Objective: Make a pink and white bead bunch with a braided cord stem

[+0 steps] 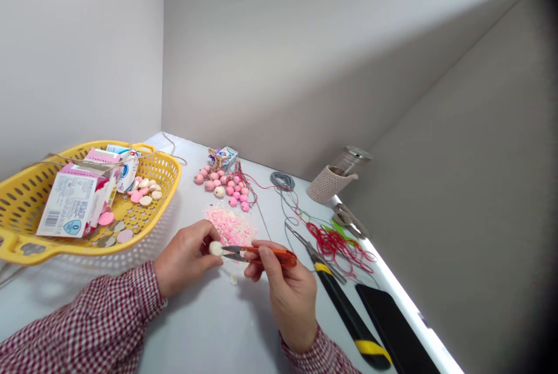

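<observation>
Between the thumb and fingers of my left hand (188, 255) is a small whitish rounded piece (215, 248), its material not clear. My right hand (288, 289) grips orange-handled thread snips (272, 255). The snips' two metal blades are apart, with their tips at the right side of the whitish piece. Just beyond my hands lies a heap of pink and white shavings (231, 224). A small pale scrap (234, 278) rests on the table below the blades. Farther back sits a cluster of pink rounded pieces (235, 192), some with red strings, and one cream piece (219, 192) among them.
A yellow basket (168, 196) at left holds boxes (70, 205) and pink and white discs. To the right lie red cord (329, 240), long black-and-yellow-handled pliers (344, 307), a black phone-like slab (394, 327), grey cord (282, 180) and a jar in a knitted sleeve (329, 184).
</observation>
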`<state>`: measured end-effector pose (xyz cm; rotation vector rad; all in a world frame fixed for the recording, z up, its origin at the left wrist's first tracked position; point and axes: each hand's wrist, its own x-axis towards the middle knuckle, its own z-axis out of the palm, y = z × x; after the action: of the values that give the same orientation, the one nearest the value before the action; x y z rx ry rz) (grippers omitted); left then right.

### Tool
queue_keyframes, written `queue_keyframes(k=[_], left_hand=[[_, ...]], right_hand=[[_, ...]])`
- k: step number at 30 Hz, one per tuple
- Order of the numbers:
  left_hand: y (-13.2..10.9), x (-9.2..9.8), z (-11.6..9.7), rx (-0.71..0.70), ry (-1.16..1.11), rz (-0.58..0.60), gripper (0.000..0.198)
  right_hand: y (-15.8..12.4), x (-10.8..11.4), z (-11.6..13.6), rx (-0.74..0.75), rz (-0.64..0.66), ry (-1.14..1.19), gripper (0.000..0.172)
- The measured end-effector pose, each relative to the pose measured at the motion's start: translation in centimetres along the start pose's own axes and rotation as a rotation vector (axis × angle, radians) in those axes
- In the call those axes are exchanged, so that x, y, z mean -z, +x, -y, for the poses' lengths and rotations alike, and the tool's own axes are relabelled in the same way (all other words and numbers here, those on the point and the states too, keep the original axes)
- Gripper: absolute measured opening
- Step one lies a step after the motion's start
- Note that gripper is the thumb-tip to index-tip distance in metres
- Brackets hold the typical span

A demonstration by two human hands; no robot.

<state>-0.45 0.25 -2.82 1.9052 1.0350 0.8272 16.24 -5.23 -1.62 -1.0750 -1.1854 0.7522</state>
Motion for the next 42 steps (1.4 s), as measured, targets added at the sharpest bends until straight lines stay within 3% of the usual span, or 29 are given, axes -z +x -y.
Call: queue_keyframes(k=[5,9,12,16,18,24,26,29,31,36,42], left_hand=[[0.2,0.0,-0.1,-0.01,0.029,-0.034,0.015],[0.5,0.1,0.0,0.043,-0.132,-0.041,0.017],[0.5,0.2,0.0,0.003,-0.183,-0.025,0.019],[0.2,0.3,-0.2,-0.104,-0.141,-0.03,0.017],[0.2,0.3,-0.2,-0.143,-0.122,-0.02,0.014],[0.1,0.2,0.1,-0.145,-0.04,0.103,0.016],[0.0,0.1,-0.1,-0.093,0.012,0.151,0.012],[-0.1,0.2,-0.6,0.011,0.042,0.166,0.009],[-0.2,0.2,-0.9,0.04,0.046,0.155,0.011],[-0.4,0.0,-0.9,-0.03,0.188,0.163,0.013],[-0.6,-0.1,-0.5,-0.142,0.291,0.191,0.021]], right_hand=[[0.1,0.0,0.2,0.017,0.018,0.006,0.014],[0.7,0.9,0.6,0.1,-0.155,-0.062,0.016],[1.8,2.4,0.3,0.191,-0.26,-0.317,0.017],[3.6,5.1,-0.9,0.43,-0.216,-0.834,0.019],[4.2,6.3,-1.6,0.474,-0.168,-1.085,0.023],[4.7,8.7,-2.9,0.097,0.063,-1.608,0.037],[4.6,8.7,-2.8,0.058,0.081,-1.685,0.039],[4.3,7.6,-2.2,0.145,0.008,-1.664,0.034],[4.1,6.3,-1.8,0.15,0.03,-1.593,0.025],[3.6,3.6,-1.3,-0.145,0.242,-1.682,0.022],[3.8,3.1,-0.6,-0.259,0.271,-1.77,0.029]])
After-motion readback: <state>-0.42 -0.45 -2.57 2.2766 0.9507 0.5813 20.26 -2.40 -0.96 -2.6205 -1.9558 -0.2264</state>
